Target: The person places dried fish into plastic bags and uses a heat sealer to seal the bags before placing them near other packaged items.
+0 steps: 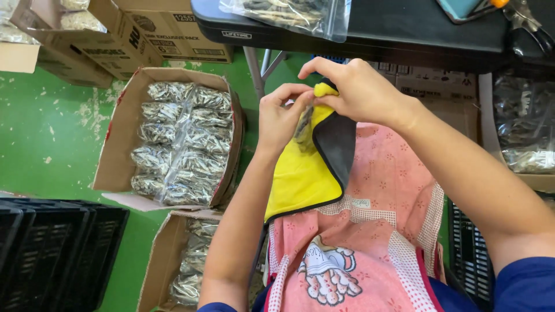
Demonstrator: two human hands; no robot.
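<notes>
Both of my hands are raised over my lap, holding a yellow cloth point(300, 176) with a dark grey underside. My left hand point(280, 118) pinches the cloth's upper edge around a small dark, silvery item that is mostly hidden in the fold. My right hand point(355, 89) grips the cloth's top corner from the right, fingers curled over it. The cloth hangs down onto my pink patterned apron point(370, 231).
An open cardboard box point(118, 150) of clear bags with silvery contents sits on the green floor at left, another box point(159, 266) below it. Black crates point(55, 248) stand at lower left. A black table point(404, 29) with a clear bag is ahead.
</notes>
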